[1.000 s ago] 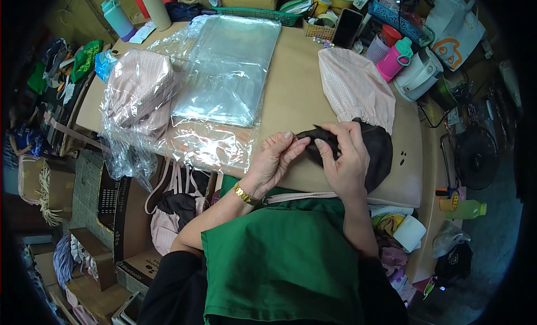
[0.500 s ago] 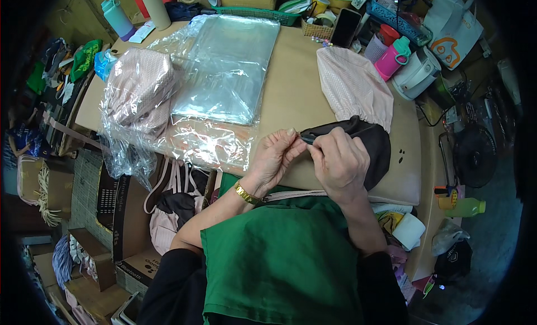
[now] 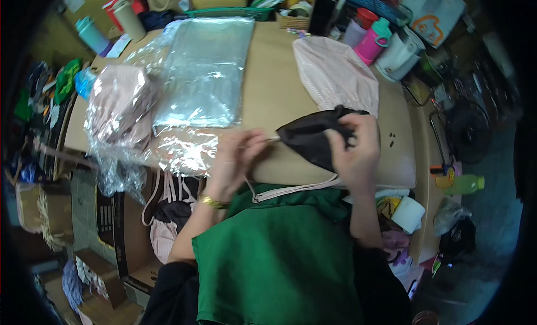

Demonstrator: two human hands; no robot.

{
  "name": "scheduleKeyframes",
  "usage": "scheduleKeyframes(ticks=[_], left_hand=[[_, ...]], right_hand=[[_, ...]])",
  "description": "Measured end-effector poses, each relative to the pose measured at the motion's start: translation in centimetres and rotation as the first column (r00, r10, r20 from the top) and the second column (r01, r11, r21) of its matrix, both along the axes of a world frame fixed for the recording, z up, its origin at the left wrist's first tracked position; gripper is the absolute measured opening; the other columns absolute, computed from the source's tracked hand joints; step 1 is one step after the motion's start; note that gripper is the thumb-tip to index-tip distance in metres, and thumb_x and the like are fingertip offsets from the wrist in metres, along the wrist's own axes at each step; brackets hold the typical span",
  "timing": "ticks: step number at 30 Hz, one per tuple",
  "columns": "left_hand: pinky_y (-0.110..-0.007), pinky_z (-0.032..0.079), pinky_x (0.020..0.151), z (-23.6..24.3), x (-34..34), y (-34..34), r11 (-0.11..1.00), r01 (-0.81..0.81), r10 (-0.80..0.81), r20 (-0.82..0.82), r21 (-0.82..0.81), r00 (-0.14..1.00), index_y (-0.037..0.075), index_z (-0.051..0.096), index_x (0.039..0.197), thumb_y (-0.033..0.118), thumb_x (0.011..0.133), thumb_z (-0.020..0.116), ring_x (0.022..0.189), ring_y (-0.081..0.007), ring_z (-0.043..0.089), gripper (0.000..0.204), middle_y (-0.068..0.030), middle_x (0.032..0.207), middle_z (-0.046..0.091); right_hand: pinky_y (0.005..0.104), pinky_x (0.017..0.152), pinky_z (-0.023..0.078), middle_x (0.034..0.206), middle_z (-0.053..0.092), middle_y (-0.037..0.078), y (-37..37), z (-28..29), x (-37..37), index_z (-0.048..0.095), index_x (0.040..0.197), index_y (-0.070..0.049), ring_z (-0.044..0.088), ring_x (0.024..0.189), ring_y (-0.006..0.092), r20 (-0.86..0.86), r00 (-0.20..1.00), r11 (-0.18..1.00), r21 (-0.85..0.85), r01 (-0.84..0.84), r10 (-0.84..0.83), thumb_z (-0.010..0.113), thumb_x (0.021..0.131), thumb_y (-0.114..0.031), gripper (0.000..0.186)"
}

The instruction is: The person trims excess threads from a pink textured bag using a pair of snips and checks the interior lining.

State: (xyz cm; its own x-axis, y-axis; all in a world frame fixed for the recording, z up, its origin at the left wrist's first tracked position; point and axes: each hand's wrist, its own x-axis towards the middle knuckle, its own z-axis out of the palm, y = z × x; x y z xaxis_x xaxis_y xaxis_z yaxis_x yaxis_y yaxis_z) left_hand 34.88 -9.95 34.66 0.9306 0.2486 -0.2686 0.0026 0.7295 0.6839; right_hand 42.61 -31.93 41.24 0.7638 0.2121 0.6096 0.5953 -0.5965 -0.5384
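Head view: hands apart, both over the near side of the desk (image 3: 268, 84). Black cloth (image 3: 310, 137) is found between them, on the desk's near right part. Its right side is gripped by the fingers of the right hand (image 3: 361, 149), presumably to steady it while its pointed left corner is drawn out. A thin pale piece is seen at that corner, next to the fingertips of the left hand (image 3: 238, 154); that hand is blurred, so whether it is closed on the piece cannot be told. Pink cloth (image 3: 335, 70) is laid out just beyond, its gathered end against the black cloth, probably so both stay within reach. A pale strap (image 3: 296, 189) is draped along the near edge, above the green apron (image 3: 274, 258). Clear plastic bags (image 3: 201, 73) are stacked flat farther left, beside a plastic-covered pink bundle (image 3: 120, 107), seemingly to leave the working spot free.
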Motion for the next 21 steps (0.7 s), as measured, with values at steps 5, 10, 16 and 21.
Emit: scheduleKeyframes(ticks=[5,10,16,21], left_hand=[[-0.032,0.047,0.084,0.0,0.3,4.5,0.87,-0.144,0.096,0.125,0.472,0.988,0.007,0.058,0.086,0.044,0.101,0.044,0.096,-0.0171,0.059,0.043,-0.0117,0.109,0.064],[-0.031,0.047,0.079,0.8,2.8,-1.8,0.222,0.111,-0.267,-0.049,0.969,0.962,0.002,0.055,0.121,0.016,0.085,0.071,0.094,-0.0176,0.058,0.041,-0.0108,0.114,0.061],[-0.031,0.042,0.07,1.6,5.3,-4.4,0.456,0.183,-0.421,0.03,0.871,0.906,-0.002,0.063,0.08,0.013,0.087,0.07,0.072,-0.0204,0.053,0.018,-0.0093,0.077,0.055],[-0.034,0.046,0.078,0.8,3.6,-4.0,0.15,-0.07,-0.492,0.136,0.986,0.86,-0.004,0.066,0.095,0.012,0.085,0.071,0.091,-0.0254,0.058,0.019,-0.0127,0.1,0.06]], right_hand=[[0.0246,0.08,0.046,0.099,0.058,0.004,-15.9,-5.1,2.6,0.057,0.109,0.001,0.053,0.089,0.0099,-0.252,0.893,0.893,0.164,0.419,-0.373,0.073,0.085,-0.005,0.03],[0.0259,0.082,0.046,0.1,0.061,0.006,-18.3,-9.6,0.7,0.056,0.114,0.001,0.057,0.09,0.0126,-0.556,0.809,0.87,0.288,0.4,-0.188,0.075,0.083,-0.009,0.037],[0.036,0.078,0.051,0.112,0.058,0.006,-7.2,-3.9,-1.3,0.051,0.13,-0.01,0.058,0.102,0.022,-0.245,0.969,0.979,0.202,0.031,0.02,0.096,0.049,-0.031,0.095],[0.0266,0.058,0.041,0.071,0.049,0.002,0.5,-3.7,9.4,0.052,0.123,-0.003,0.048,0.062,0.011,-0.288,0.923,0.908,0.399,-0.128,0.256,0.072,0.08,-0.008,0.047]])
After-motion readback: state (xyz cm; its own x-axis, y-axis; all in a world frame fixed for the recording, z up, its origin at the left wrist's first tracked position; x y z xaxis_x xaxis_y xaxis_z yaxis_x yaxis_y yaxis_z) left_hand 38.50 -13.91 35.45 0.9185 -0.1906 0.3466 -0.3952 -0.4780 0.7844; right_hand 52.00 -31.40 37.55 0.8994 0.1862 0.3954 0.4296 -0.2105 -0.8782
